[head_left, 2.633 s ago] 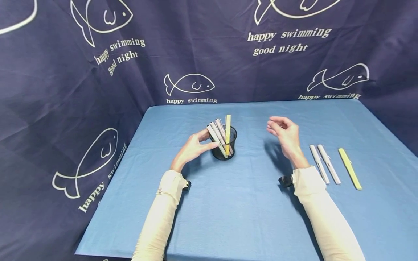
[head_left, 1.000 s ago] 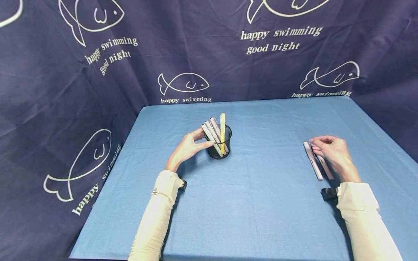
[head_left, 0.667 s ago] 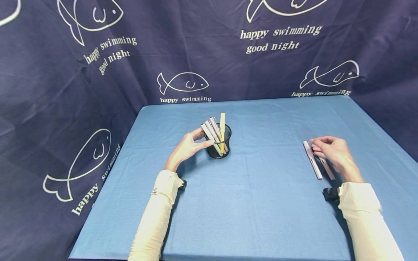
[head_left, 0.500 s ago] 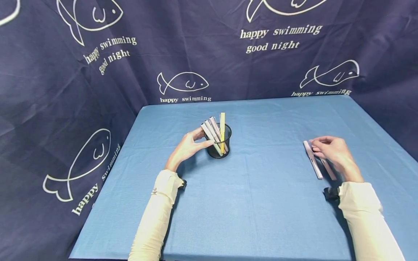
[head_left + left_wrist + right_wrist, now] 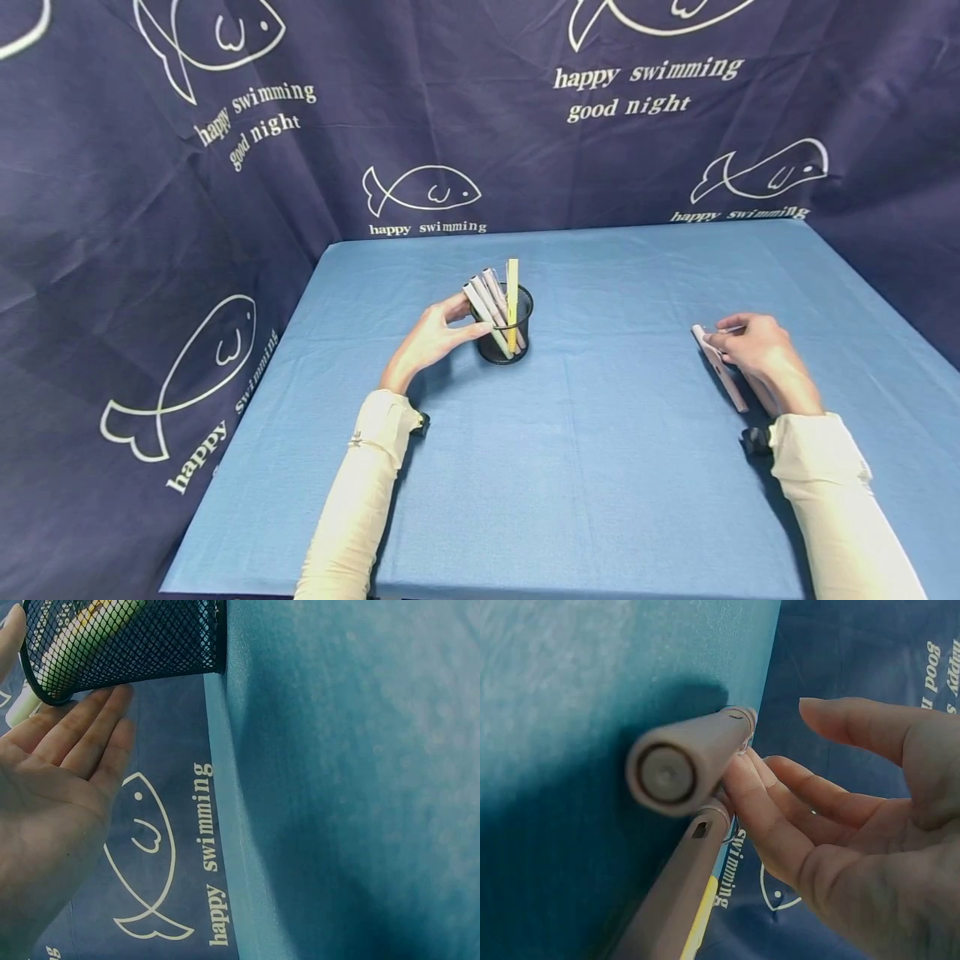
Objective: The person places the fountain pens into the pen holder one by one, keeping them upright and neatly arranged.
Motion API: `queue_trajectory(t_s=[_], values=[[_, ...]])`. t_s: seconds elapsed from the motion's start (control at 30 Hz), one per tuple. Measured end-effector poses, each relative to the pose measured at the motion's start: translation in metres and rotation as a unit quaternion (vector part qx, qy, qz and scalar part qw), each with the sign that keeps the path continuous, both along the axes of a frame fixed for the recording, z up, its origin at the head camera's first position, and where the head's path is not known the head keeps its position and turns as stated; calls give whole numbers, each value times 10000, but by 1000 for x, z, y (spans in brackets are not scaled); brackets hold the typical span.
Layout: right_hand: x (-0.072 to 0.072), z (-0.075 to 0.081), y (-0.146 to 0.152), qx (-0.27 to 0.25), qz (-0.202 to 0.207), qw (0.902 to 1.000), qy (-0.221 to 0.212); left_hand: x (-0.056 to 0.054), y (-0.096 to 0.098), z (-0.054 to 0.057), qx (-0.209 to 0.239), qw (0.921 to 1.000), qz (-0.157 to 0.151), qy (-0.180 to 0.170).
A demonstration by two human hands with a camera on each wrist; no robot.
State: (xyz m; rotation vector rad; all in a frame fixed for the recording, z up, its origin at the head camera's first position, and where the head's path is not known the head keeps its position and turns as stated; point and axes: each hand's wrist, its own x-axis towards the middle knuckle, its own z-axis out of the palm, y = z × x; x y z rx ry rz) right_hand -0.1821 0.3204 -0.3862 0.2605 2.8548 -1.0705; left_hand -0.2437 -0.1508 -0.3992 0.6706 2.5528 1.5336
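Note:
My left hand [image 5: 435, 342] holds the black mesh pen holder [image 5: 491, 351] at its rim, thumb at the front and fingers on the far left side. Inside lean several pale pens [image 5: 480, 302] and an upright yellow pen [image 5: 512, 292]. Off to the right, my right hand [image 5: 759, 348] is over the pens on the table. In the right wrist view its fingers [image 5: 754, 802] touch the pale pinkish pen [image 5: 697, 754] near the far end, while the thumb [image 5: 847, 720] stands apart from it. A second pinkish pen [image 5: 763, 395] lies beside it, partly hidden by the hand.
A yellow pen [image 5: 701, 919] shows behind the second pinkish pen in the right wrist view; the head view hides it under the hand. Blue cloth [image 5: 600, 467] covers the table. Dark blue curtains [image 5: 525, 150] with fish prints hang behind and left.
My right hand has gone from mid-table to the pens on the right, then shifted slightly left onto the leftmost pen, which has turned a little. My left hand stays at the pen holder.

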Motion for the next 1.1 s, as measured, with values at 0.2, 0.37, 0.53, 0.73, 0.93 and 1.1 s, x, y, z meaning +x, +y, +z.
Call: queue_trajectory(t_s=[0.2, 0.37, 0.53, 0.73, 0.93, 1.1], values=[[-2, 1, -1, 137, 206, 9997, -53, -1, 1, 0, -9, 10000, 5, 27], [-3, -2, -3, 373, 145, 9992, -79, 0, 1, 0, -9, 10000, 34, -2], [-4, -4, -4, 704, 150, 9974, 2, 0, 1, -1, 5, 10000, 39, 9], [-7, -7, -2, 967, 425, 9942, 199, 1, 2, 0, 3, 10000, 44, 9], [-7, -8, -2, 1037, 534, 9929, 220, 1, 1, 0, -20, 10000, 56, 4], [-6, -7, -3, 945, 532, 9940, 125, 1, 1, -1, -15, 10000, 34, 38]])
